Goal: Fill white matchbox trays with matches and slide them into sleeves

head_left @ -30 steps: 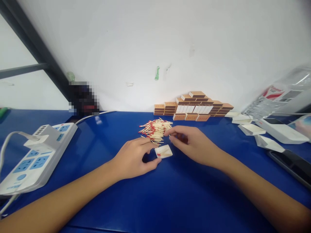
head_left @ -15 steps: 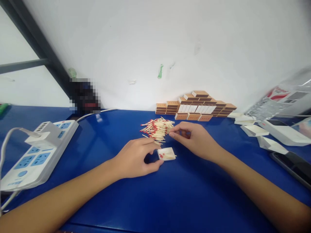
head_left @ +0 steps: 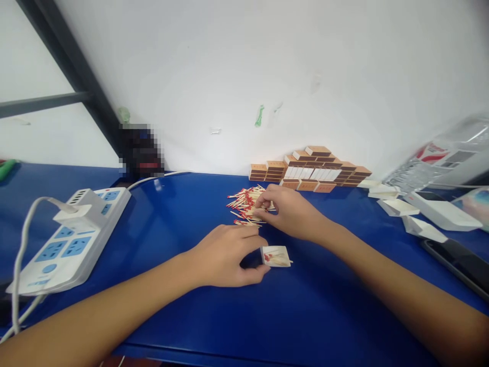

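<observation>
My left hand (head_left: 229, 255) holds a small white matchbox tray (head_left: 282, 250) at its left end, thumb on the near side and fingers on the far side. Several red-tipped matches lie inside the tray, and one stick pokes out past its right end. Just beyond is a loose pile of matches (head_left: 241, 204), spread on the blue tabletop (head_left: 244, 316). My right hand (head_left: 286, 211) reaches over the right part of that pile, with thumb and fingers closed around matches there. How many they grip is hidden.
Stacked matchboxes (head_left: 317, 159) stand against the wall behind the pile. On the right lie folded white papers (head_left: 397, 207), a white box (head_left: 443, 211), a dark phone (head_left: 454, 265) and a plastic bottle (head_left: 428, 158). A power strip (head_left: 72, 250) with a cable is at left.
My right hand has moved left from the pile's edge to over the matches. The tray, held by my left hand, has shifted slightly right and nearer. The camera view has shifted a little.
</observation>
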Demonstrator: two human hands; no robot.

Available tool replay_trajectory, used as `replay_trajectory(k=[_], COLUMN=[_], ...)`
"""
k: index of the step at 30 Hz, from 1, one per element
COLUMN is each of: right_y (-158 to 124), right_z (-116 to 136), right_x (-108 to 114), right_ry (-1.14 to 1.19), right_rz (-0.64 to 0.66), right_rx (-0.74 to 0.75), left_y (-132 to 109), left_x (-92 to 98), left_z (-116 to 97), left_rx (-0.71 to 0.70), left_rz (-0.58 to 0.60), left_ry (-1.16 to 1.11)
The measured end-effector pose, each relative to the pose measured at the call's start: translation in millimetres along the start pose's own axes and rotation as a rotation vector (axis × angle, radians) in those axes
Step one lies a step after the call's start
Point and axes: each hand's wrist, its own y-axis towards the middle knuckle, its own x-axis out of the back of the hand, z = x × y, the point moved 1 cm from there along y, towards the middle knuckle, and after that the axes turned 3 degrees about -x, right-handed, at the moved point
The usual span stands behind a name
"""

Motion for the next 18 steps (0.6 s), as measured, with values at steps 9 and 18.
replay_trajectory(k=[9,18], right_y=[4,7], right_z=[6,15], right_x=[2,-3], right_ry=[-0.089,-0.229], right_rz=[0.134,0.112], right_rx=[-0.024,-0.002], left_y=[0,0], left_x=[-1.8,-1.5], left_z=[2,2], left_rx=[0.024,0.051], left_rz=[0.013,0.015], left_ry=[0.016,0.031])
